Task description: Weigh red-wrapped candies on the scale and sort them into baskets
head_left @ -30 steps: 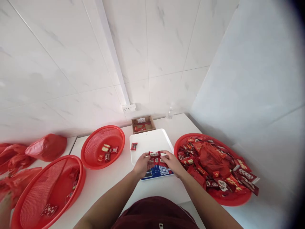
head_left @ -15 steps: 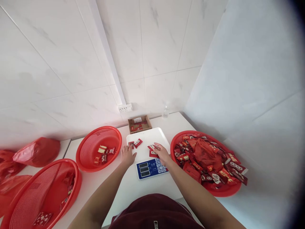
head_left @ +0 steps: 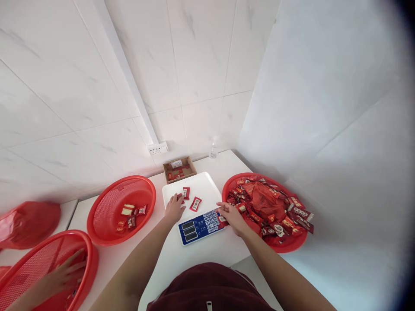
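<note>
A white electronic scale [head_left: 171,190] with a blue keypad panel [head_left: 194,230] stands in front of me. At the left side of its tray, my left hand [head_left: 175,210] has its fingers bent over a small red snack packet, mostly hidden under the fingertips. Two more red snack packets, one upper [head_left: 186,192] and one lower [head_left: 195,204], lie flat on the tray. My right hand [head_left: 232,217] is over the right end of the keypad, closed around a red packet [head_left: 222,219] that shows below its fingers.
On the right stands a red basket [head_left: 228,183] heaped with red packets. Another red basket [head_left: 106,196] with several packets is at left. A co-worker's hand [head_left: 66,276] reaches into a nearer basket [head_left: 92,263]. A cardboard box [head_left: 179,169], clear bottle [head_left: 213,150] and red bag [head_left: 35,222] sit farther back.
My right hand has moved off the tray toward the right basket, taking a packet along. My left hand stays at the tray's left side. A co-worker's hand has entered the near-left basket.
</note>
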### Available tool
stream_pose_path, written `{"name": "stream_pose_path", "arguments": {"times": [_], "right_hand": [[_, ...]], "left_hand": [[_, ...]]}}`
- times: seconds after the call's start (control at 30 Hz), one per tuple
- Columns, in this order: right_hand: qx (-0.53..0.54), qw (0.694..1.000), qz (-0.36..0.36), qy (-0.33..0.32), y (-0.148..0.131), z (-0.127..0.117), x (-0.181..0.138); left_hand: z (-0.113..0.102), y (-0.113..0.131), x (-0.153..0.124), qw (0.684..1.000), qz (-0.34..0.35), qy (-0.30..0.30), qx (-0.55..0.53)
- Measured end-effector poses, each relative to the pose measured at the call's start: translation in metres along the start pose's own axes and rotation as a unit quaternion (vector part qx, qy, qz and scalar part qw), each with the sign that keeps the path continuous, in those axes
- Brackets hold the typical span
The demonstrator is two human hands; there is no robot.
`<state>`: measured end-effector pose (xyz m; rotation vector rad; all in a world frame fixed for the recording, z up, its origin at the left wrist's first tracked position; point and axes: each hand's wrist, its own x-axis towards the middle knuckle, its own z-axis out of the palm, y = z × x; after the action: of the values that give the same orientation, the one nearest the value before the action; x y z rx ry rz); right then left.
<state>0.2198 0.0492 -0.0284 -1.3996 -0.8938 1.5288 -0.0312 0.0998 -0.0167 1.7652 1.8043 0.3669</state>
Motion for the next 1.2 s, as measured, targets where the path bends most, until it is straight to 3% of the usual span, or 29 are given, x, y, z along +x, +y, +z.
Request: {"name": "stream_pose_path", "arguments": {"times": [0.13,0.2,0.3,0.4,0.5,0.57,0.77,0.87,0.97,1.07,1.2], "right_hand": [[-0.142,0.984,-0.027,0.105,0.003,-0.057,-0.011],[-0.26,0.954,-0.025,0.147,0.004,-0.08,-0.012],[-0.418,0.898,-0.005,0.136,0.006,-0.096,-0.006],[-0.501,0.857,0.027,0.116,0.008,-0.092,0.007],[-0.509,0.852,0.027,0.122,0.008,-0.086,0.02],[-0.504,0.855,0.013,0.119,0.005,-0.086,0.025],[-0.479,0.865,-0.051,0.14,-0.03,-0.081,0.014],[-0.381,0.903,-0.134,0.146,-0.056,-0.058,0.006],[-0.312,0.928,-0.184,0.085,-0.07,-0.031,0.004],[-0.365,0.915,-0.167,0.045,-0.063,-0.02,0.006],[-0.477,0.872,-0.095,0.058,-0.037,-0.044,0.005]], "left_hand": [[-0.006,-0.002,0.003,0.998,-0.021,0.003,-0.065],[-0.007,-0.001,-0.002,0.993,-0.041,0.016,-0.106],[-0.008,0.007,-0.015,0.981,-0.078,0.024,-0.178],[-0.007,0.016,-0.036,0.939,-0.123,-0.022,-0.321],[-0.006,0.018,-0.062,0.84,-0.188,-0.101,-0.499],[-0.006,0.013,-0.078,0.8,-0.22,-0.122,-0.545],[-0.008,-0.012,-0.114,0.753,-0.284,-0.109,-0.583],[-0.01,-0.013,-0.119,0.738,-0.296,-0.1,-0.598],[-0.012,-0.006,-0.119,0.734,-0.291,-0.106,-0.604],[-0.012,0.002,-0.117,0.728,-0.276,-0.117,-0.617],[-0.011,0.003,-0.12,0.689,-0.285,-0.109,-0.658]]}}
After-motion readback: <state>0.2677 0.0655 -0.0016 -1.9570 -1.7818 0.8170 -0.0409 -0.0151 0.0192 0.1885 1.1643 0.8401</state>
